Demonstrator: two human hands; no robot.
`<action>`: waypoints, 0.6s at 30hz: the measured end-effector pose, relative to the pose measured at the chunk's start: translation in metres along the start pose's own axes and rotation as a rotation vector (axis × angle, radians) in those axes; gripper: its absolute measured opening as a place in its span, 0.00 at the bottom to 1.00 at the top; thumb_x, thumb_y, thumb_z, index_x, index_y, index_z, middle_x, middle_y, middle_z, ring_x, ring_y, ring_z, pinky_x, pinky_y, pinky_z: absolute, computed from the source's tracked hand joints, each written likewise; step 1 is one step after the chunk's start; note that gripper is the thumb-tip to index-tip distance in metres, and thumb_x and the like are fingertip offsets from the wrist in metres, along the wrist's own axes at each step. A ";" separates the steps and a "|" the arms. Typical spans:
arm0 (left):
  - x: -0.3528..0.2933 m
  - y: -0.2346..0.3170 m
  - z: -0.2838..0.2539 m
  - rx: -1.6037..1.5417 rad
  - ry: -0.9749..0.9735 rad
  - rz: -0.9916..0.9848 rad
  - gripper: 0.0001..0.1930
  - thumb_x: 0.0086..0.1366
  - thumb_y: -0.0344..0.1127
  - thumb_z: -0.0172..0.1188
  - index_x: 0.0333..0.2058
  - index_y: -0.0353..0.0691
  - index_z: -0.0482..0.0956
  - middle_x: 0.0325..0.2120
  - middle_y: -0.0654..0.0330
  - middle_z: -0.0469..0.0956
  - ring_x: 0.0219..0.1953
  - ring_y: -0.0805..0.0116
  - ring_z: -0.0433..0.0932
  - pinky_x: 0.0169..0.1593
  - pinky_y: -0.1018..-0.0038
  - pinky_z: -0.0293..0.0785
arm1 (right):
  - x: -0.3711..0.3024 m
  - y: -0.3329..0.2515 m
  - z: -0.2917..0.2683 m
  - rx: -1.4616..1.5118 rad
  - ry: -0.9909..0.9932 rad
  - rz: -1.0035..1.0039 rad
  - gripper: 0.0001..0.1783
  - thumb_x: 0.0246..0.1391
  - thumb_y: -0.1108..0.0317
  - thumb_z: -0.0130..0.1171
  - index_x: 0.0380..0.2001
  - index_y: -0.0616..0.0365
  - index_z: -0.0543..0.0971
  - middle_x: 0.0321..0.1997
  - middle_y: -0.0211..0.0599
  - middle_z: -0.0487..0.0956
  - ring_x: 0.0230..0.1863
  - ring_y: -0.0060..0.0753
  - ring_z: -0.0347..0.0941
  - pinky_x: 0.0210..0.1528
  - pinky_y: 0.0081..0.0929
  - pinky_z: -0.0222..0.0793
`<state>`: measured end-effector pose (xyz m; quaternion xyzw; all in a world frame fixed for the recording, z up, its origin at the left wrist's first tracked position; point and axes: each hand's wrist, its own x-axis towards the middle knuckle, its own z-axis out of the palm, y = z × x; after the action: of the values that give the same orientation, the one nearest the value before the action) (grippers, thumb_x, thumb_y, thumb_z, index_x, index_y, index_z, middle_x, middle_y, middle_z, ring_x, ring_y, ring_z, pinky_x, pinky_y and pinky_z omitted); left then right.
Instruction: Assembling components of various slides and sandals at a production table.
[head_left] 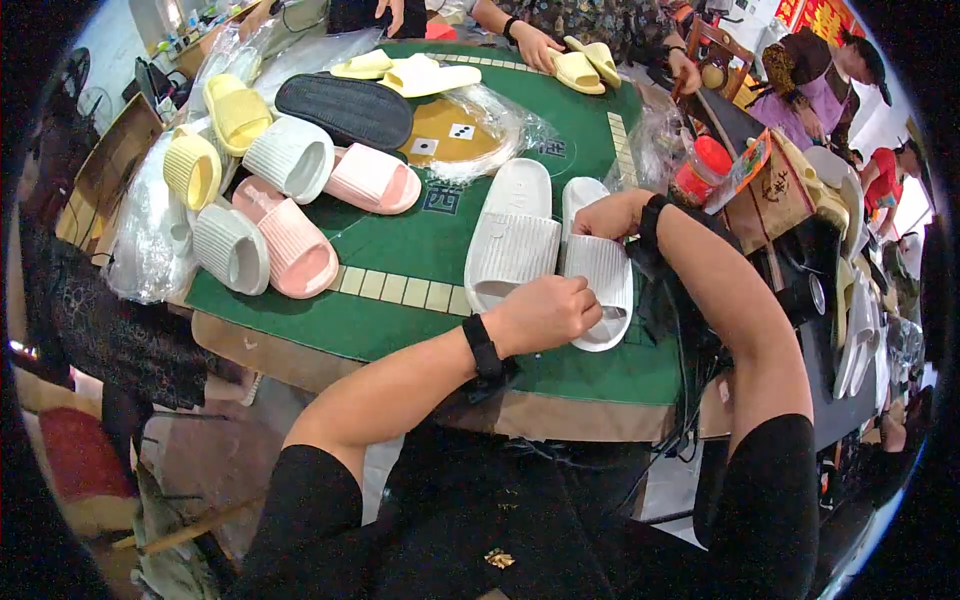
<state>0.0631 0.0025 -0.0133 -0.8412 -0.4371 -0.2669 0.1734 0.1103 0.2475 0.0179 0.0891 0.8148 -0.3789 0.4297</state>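
Observation:
Two white slide slippers lie side by side in front of me, toes toward me. My left hand (548, 316) is closed, its fingers pinched at the toe-side edge of the strap on the right-hand white slipper (606, 266). At the heel side of that same strap, my right hand (612, 214) is closed too, with its fingertips partly hidden at the strap's edge. The left-hand white slipper (515, 250) rests just beside it, partly behind my left hand. Black bands circle both my wrists.
Pink slippers (376, 180), grey slippers (232, 248), yellow slippers (236, 112) and a black sole (343, 110) lie on the left of the green table mat (420, 345). Across the table a person's hand (537, 47) touches yellow slippers (578, 72). A red-lidded jar (703, 168) stands at right.

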 end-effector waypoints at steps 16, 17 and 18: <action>0.026 0.034 0.008 0.233 -0.198 0.089 0.16 0.57 0.36 0.55 0.41 0.32 0.79 0.22 0.62 0.77 0.26 0.69 0.77 0.28 0.73 0.76 | 0.028 0.021 0.007 -0.037 -0.063 -0.179 0.11 0.45 0.71 0.64 0.34 0.64 0.82 0.30 0.25 0.81 0.28 0.20 0.72 0.31 0.26 0.70; 0.028 0.035 0.010 0.192 -0.177 0.089 0.12 0.54 0.35 0.57 0.34 0.33 0.79 0.21 0.61 0.77 0.25 0.67 0.78 0.27 0.72 0.76 | 0.031 0.023 0.007 0.035 -0.072 -0.206 0.11 0.45 0.71 0.64 0.34 0.64 0.82 0.30 0.25 0.81 0.29 0.21 0.72 0.32 0.27 0.70; 0.033 0.035 0.012 0.157 -0.165 0.102 0.09 0.52 0.34 0.58 0.27 0.34 0.80 0.19 0.59 0.78 0.25 0.64 0.80 0.26 0.70 0.76 | 0.031 0.024 0.007 0.106 -0.072 -0.224 0.12 0.45 0.71 0.64 0.34 0.64 0.82 0.30 0.26 0.81 0.30 0.21 0.73 0.33 0.28 0.70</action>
<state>0.1113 0.0104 -0.0051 -0.8652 -0.4262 -0.1528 0.2156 0.1070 0.2539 -0.0213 0.0062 0.7825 -0.4700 0.4083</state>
